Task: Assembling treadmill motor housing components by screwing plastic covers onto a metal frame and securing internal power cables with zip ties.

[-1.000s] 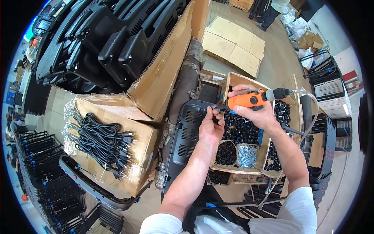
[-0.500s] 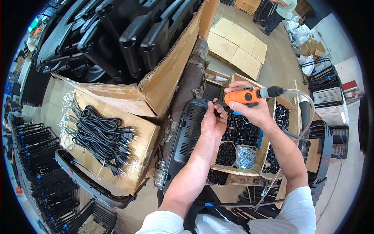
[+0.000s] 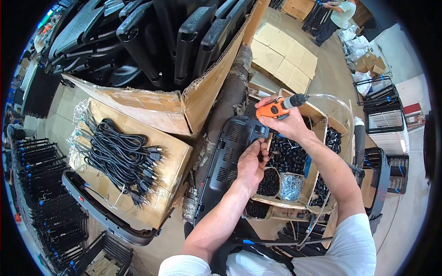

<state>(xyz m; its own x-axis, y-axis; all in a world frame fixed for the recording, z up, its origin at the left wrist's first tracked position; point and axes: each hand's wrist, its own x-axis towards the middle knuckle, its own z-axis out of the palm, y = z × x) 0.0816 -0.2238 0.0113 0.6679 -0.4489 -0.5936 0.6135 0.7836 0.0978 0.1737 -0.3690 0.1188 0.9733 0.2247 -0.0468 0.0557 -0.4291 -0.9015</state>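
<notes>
A long black plastic housing (image 3: 229,149) with slotted vents lies on a wrapped, worn padded bar (image 3: 229,99) in front of me. My right hand (image 3: 286,120) is wrapped around an orange air screwdriver (image 3: 271,109) with a clear hose at its rear. The driver is over the far end of the housing; its tip is hidden. My left hand (image 3: 252,164) is beside the housing's right edge, its fingers curled and pressed together against that side. Whatever they may hold is hidden. A wooden parts box (image 3: 314,184) under my right forearm holds black plastic pieces (image 3: 286,149), dark screws (image 3: 268,182) and silver screws (image 3: 291,187).
A big carton (image 3: 138,106) of black plastic panels stands at the far left. Bundled black power cords (image 3: 122,156) lie on a closer carton (image 3: 177,154). Flattened cardboard (image 3: 285,55) is on the floor ahead. Another person (image 3: 338,18) stands at the far right. Stacked black frames (image 3: 41,198) line the left.
My right hand has moved left and slightly farther away with the screwdriver, over the housing's far end. My left hand has slid back toward me along the housing's edge.
</notes>
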